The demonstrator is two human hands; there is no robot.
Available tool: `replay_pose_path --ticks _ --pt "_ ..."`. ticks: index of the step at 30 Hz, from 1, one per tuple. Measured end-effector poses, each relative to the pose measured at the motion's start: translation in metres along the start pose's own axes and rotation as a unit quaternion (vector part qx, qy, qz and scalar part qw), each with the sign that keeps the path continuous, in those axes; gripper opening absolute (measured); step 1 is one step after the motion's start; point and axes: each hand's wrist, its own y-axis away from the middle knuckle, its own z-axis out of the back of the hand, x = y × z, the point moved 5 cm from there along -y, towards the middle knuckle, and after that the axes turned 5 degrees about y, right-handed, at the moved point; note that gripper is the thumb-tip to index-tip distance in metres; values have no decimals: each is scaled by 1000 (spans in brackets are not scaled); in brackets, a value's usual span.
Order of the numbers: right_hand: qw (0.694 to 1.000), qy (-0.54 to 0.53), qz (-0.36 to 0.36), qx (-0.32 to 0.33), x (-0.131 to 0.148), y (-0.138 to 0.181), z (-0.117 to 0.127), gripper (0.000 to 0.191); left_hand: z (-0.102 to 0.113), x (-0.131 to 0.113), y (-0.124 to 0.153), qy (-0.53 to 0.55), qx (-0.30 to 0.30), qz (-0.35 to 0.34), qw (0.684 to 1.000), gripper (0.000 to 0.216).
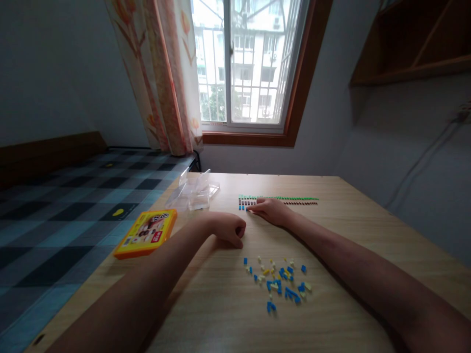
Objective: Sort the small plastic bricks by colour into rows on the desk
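- The right hand (273, 212) reached far over the table (213, 304), its fingertips at a little blue block (248, 209).
- I could not tell if those fingers pinched the block or only touched it, because it was so tiny.
- That block sat at the end of a short blue row (241, 208), just below a dark row (307, 203) and a green row (294, 198).
- The right hand hid part of the dark row.
- The left hand (230, 229) was near, with its fingers curled in. I could not see if something was inside.
- A loose bunch of blue, yellow and cream bits (274, 286) lay closer; their bumps were too small to see.
- The left arm hid a corner of the yellow box (147, 231).
- See-through plastic boxes (198, 193) were hard to tell apart.
- The picture's edge cut off the bed (84, 196).
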Motion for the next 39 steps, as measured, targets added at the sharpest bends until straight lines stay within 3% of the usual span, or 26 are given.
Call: replay_pose_path --ticks 6,17,32,39 --pt "997 -25 -55 -53 8 1 -2 31 -2 4 -5 -1 -2 -11 1000 26" --pt "995 -12 -86 -55 14 -1 -4 28 -2 3 -6 -12 -10 4 1000 24" --pt "994 -11 -67 -83 10 -1 -6 27 -2 5 -6 -8 -14 9 1000 25" --pt "987 -44 -73 -133 7 3 -4 27 1 -2 0 -13 -5 14 1000 28"
